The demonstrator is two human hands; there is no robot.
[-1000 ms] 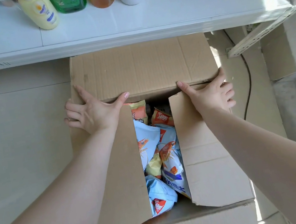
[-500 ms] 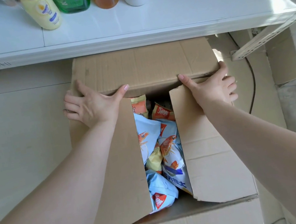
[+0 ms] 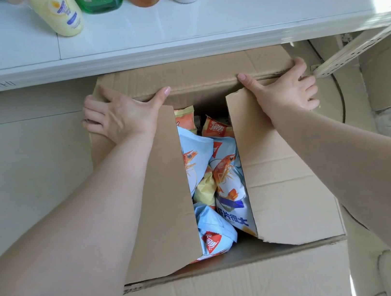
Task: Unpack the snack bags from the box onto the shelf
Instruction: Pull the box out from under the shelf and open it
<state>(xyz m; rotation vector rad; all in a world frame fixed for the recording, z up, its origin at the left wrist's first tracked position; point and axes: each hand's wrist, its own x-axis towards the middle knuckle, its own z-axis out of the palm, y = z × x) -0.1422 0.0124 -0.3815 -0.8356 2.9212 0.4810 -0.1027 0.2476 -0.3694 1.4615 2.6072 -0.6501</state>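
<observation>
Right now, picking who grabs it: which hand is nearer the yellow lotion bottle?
Left. The left hand lies below the yellow lotion bottle; the right hand is far across.

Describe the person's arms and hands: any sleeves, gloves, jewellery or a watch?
Both forearms are bare as far as the frame shows: no sleeves in view. The left hand and right hand wear no gloves, and no rings, watch or bracelet are visible. Fingernails look short and unpainted.

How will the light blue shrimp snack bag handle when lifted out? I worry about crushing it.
The light blue shrimp snack bag looks puffed, so probably light and squashy. Its glossy film may be slippery. Contents likely brittle; grip it gently.
</observation>
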